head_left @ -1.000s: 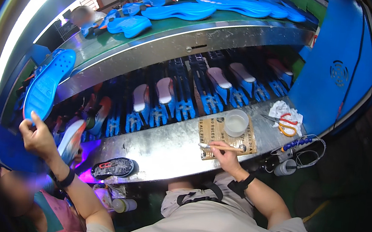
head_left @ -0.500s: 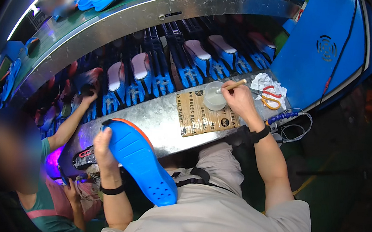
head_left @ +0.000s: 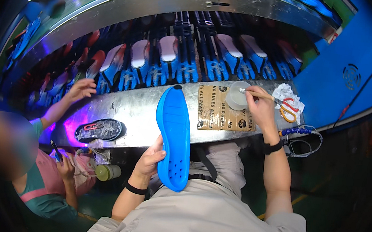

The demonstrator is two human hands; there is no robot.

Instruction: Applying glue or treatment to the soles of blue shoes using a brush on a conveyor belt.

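My left hand point(head_left: 150, 160) grips a blue shoe sole point(head_left: 176, 128) by its left edge, near the middle. The sole stands lengthwise over the bench edge and my lap, grooves at the far end and small holes at the near end. A small black patch shows at its far tip. In my right hand point(head_left: 261, 109) is a wooden-handled brush point(head_left: 260, 95), its pale tip over a translucent plastic cup point(head_left: 234, 104). That cup sits on a brown printed cardboard piece point(head_left: 209, 114) on the metal bench point(head_left: 146, 107).
Orange-and-red-handled scissors point(head_left: 288, 114) lie by crumpled white paper point(head_left: 288, 93) at right. Shoes on lasts point(head_left: 139, 53) line the rack behind the bench. A dark sole point(head_left: 111, 130) lies at left, near a co-worker's hand point(head_left: 83, 89). A blue hose point(head_left: 295, 131) sits at the bench's right.
The view has shifted. The sole has moved right and stands straighter, its grooved face more toward me. The brush has tipped flatter above the cup. The co-worker's raised hand has come off the rack.
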